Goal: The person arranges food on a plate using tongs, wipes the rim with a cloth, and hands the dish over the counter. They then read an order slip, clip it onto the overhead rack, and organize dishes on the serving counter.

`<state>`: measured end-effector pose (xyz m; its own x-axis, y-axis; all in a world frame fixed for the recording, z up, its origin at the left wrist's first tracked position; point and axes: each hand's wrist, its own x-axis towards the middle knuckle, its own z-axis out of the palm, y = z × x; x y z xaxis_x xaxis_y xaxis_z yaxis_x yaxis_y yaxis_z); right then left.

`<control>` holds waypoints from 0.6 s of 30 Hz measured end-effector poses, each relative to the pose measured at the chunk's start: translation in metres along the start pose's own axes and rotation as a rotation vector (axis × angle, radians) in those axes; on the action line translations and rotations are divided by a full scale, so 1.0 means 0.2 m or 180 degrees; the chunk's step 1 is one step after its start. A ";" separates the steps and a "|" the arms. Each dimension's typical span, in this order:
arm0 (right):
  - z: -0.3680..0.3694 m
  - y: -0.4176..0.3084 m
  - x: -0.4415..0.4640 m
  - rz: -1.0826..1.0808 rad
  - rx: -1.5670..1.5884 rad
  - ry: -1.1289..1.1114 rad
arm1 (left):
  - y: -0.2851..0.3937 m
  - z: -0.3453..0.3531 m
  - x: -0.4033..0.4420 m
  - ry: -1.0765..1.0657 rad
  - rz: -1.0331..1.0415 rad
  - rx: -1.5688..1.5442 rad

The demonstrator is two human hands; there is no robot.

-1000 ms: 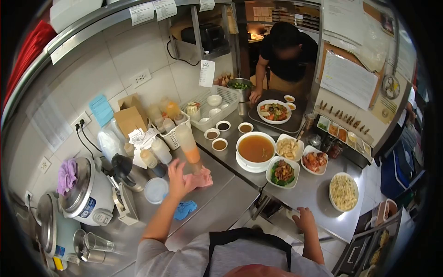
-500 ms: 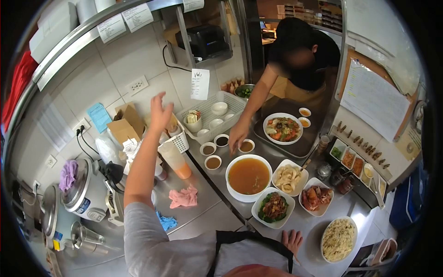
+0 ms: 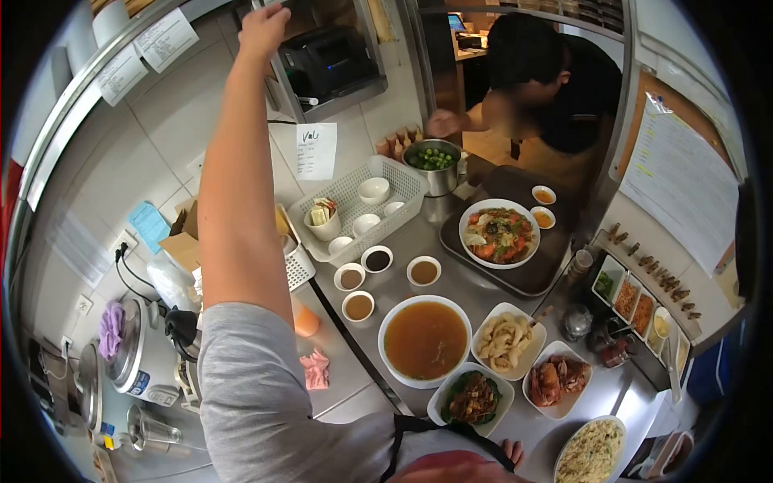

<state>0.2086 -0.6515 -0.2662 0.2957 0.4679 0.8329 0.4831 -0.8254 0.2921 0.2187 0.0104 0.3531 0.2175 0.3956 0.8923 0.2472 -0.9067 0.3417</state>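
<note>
My left hand (image 3: 264, 32) is raised high at the top of the view, beside the metal shelf that holds a black printer (image 3: 332, 63). Its fingers are curled closed, and anything in them is hidden. Low at the counter's near edge, my right hand (image 3: 512, 451) rests with only its fingers showing, stretched out and empty. Closest to it are a bowl of meat over greens (image 3: 472, 398), a bowl of reddish meat pieces (image 3: 557, 380) and an oval dish of fried rice (image 3: 590, 452). Behind these stand a large bowl of brown soup (image 3: 425, 342) and a bowl of pale fried pieces (image 3: 509, 341).
Across the pass, a person's hand (image 3: 447, 123) is by a metal pot of green fruit (image 3: 432, 158). A dark tray (image 3: 515, 278) carries a plated salad-like dish (image 3: 499, 233). Small sauce cups (image 3: 423, 271) and a white basket (image 3: 322, 258) sit mid-counter. Condiment containers (image 3: 642, 312) line the right.
My left hand has risen toward the shelf, its fingers now curled. The other person's hand has moved from the sauce cups back to the pot. The view has shifted, and less of my right hand shows.
</note>
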 end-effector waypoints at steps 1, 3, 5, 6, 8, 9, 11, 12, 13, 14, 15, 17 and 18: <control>0.01 0.01 -0.01 -0.0064 -0.0018 -0.0031 | -0.06 0.01 0.10 -0.0091 -0.0025 -0.0241; 0.02 0.03 -0.02 -0.0178 -0.0074 -0.0115 | -0.07 0.03 0.22 -0.0296 -0.0344 -0.0907; 0.02 0.04 -0.04 -0.0250 -0.0151 -0.0184 | -0.05 0.05 0.28 -0.0281 -0.0197 -0.1207; 0.02 0.05 -0.05 -0.0297 -0.0162 -0.0212 | 0.14 0.04 0.15 -0.0041 -0.0616 -0.1442; 0.01 0.07 -0.07 -0.0362 -0.0189 -0.0268 | 0.11 0.07 0.14 0.0049 -0.0626 -0.1601; 0.01 0.08 -0.08 -0.0421 -0.0209 -0.0303 | 0.10 0.07 0.14 0.0108 -0.0617 -0.1675; 0.01 0.09 -0.10 -0.0511 -0.0214 -0.0361 | 0.03 0.02 0.08 -0.0030 -0.0768 -0.1728; 0.01 0.10 -0.12 -0.0556 -0.0231 -0.0398 | -0.01 -0.01 0.04 -0.0102 -0.0822 -0.1762; 0.01 0.10 -0.14 -0.0630 -0.0262 -0.0435 | -0.01 -0.04 0.01 -0.0182 -0.0867 -0.1803; 0.01 0.10 -0.17 -0.0725 -0.0317 -0.0484 | 0.06 -0.07 -0.10 -0.0153 -0.0814 -0.1887; 0.02 0.10 -0.19 -0.0778 -0.0338 -0.0553 | 0.13 -0.11 -0.20 -0.0124 -0.0756 -0.1971; -0.02 0.08 -0.14 -0.0719 -0.0185 -0.0691 | 0.06 -0.20 -0.25 -0.0145 -0.0980 -0.1919; -0.06 0.06 -0.08 -0.0577 -0.0026 -0.0785 | 0.01 -0.24 -0.28 -0.0150 -0.1099 -0.1889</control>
<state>0.2005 -0.6731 -0.2705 0.3968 0.6696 0.6279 0.5401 -0.7234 0.4301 0.1625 -0.0197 0.3182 0.2633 0.6700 0.6941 -0.2464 -0.6489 0.7199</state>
